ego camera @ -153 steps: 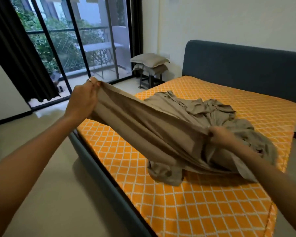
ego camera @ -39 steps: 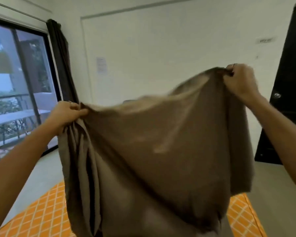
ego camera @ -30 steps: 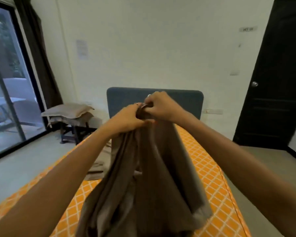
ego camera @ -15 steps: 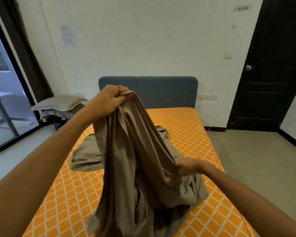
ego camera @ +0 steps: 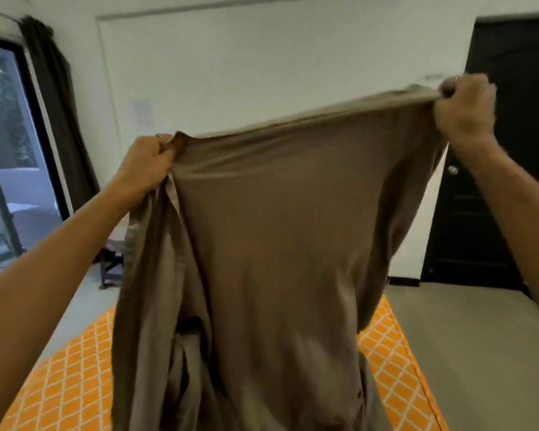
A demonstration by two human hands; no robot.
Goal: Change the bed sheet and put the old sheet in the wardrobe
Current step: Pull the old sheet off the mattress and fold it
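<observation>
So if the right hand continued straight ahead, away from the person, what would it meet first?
Probably the black door: the right hand, gripping the brown sheet at its top corner, appears directly in front of the door's left edge. Nothing shows between them, though depth is unclear.

Both arms extended forward and raised. Left hand [ego camera: 145, 160] clenched, gripping cloth; right hand [ego camera: 465, 108] clenched higher, wider apart, likewise gripping.

a black door [ego camera: 492, 169] with a round knob [ego camera: 452, 170] stands at right, a dark curtain [ego camera: 58, 104] hangs beside the glass sliding door [ego camera: 3, 157] at left.
</observation>
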